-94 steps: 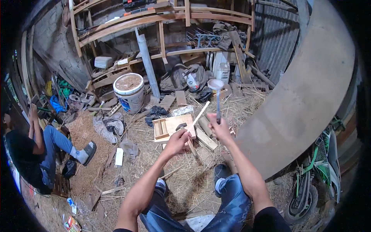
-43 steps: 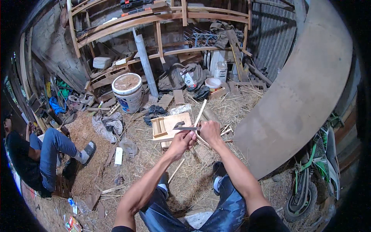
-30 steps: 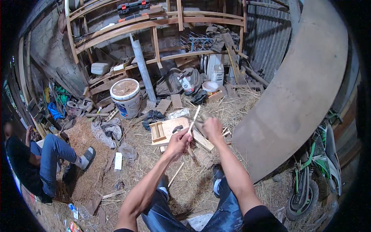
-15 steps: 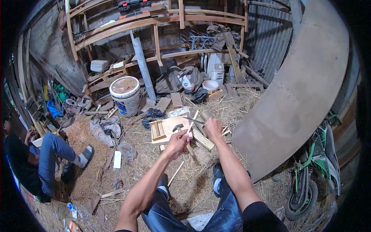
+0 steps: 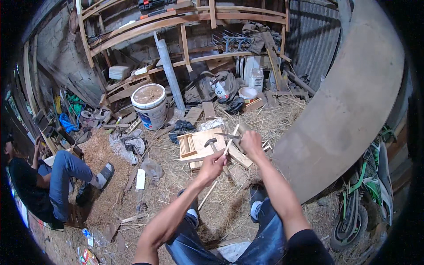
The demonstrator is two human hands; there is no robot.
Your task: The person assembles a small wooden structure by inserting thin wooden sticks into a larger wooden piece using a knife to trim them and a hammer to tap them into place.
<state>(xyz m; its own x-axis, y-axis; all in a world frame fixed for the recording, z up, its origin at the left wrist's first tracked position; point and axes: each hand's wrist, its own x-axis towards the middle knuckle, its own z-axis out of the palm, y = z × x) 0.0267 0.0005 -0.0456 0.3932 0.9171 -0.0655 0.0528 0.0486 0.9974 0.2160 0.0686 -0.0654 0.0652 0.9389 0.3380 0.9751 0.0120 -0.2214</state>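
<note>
My left hand (image 5: 212, 167) is closed around a thin wooden stick (image 5: 229, 145), which points up and away from me. In my right hand (image 5: 251, 143) is a knife (image 5: 227, 136); its dark blade points left and lies across the upper part of the stick. The knife's handle is mostly hidden by my fingers. Just beyond my left hand, a hammer (image 5: 210, 142) rests on a low wooden board (image 5: 202, 151). A small slatted wooden piece (image 5: 187, 145) lies at that board's left side. Another thin stick (image 5: 207, 195) lies on the straw between my feet.
A person (image 5: 66, 176) sits at the left beside wood shavings (image 5: 99, 152). A white bucket (image 5: 149, 106) stands ahead, near a wooden frame (image 5: 154, 24) along the wall. A large curved sheet (image 5: 340, 106) leans at the right, above a green motorbike (image 5: 357, 198).
The view has shifted slightly, so the scene sits further right. My hands keep their hold on the stick and knife, blade still against the stick. The seated person's hand has risen.
</note>
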